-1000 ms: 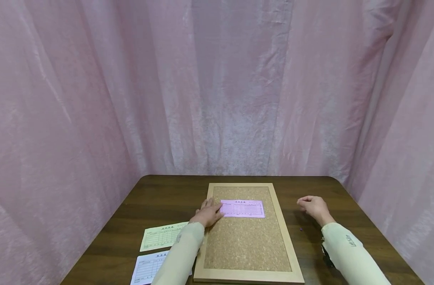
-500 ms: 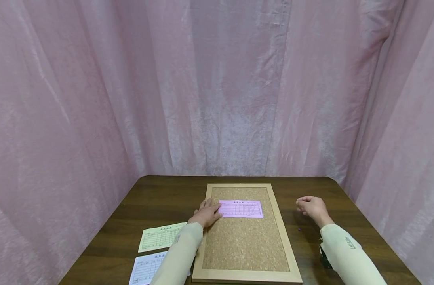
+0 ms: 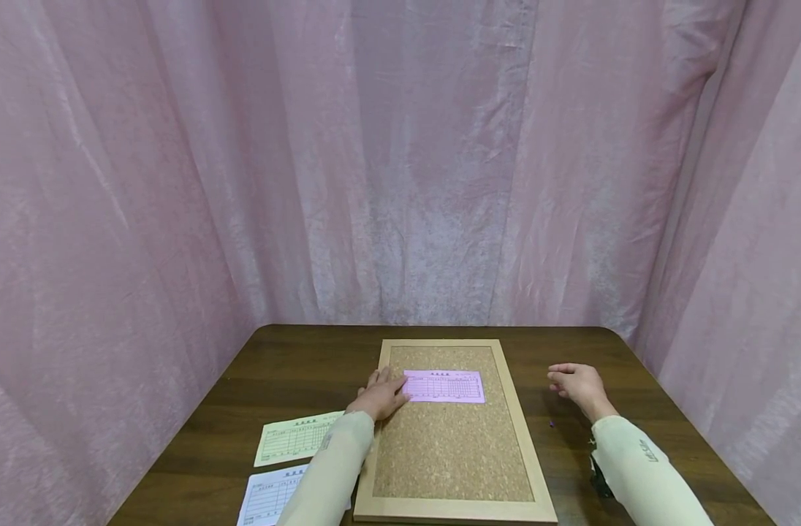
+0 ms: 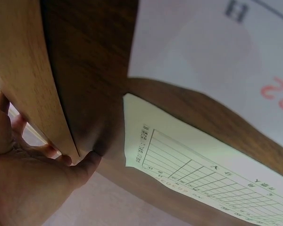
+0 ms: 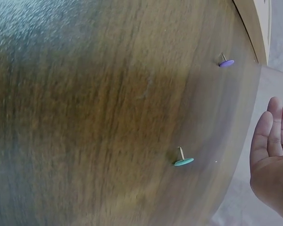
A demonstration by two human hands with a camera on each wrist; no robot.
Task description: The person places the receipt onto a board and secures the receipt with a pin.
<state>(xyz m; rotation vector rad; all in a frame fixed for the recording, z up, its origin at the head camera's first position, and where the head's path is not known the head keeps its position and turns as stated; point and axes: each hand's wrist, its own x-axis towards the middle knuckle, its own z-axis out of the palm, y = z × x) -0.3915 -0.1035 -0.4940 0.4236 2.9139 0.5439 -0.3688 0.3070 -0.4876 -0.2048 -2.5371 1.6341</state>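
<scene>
A framed corkboard [image 3: 453, 453] lies flat on the dark wooden table, with a pink printed form [image 3: 443, 386] on its upper part. My left hand [image 3: 378, 395] rests with spread fingers over the board's left frame edge, fingertips at the form's left end. In the left wrist view that hand [image 4: 30, 174] straddles the wooden frame [image 4: 33, 70]. My right hand [image 3: 578, 385] is held above the table right of the board, thumb and fingertips drawn together; I cannot tell whether something small is pinched there. Below it lies a purple thumbtack [image 3: 552, 424].
A green form [image 3: 295, 439] and a white-blue form [image 3: 269, 497] lie left of the board, partly covered by my left sleeve. The right wrist view shows a teal thumbtack [image 5: 184, 162] on the table near the purple one. Pink curtains [image 3: 433, 161] hang behind.
The head view has shifted very slightly, moving the board a little left in the picture. Both hands keep their places, and the form stays where it was.
</scene>
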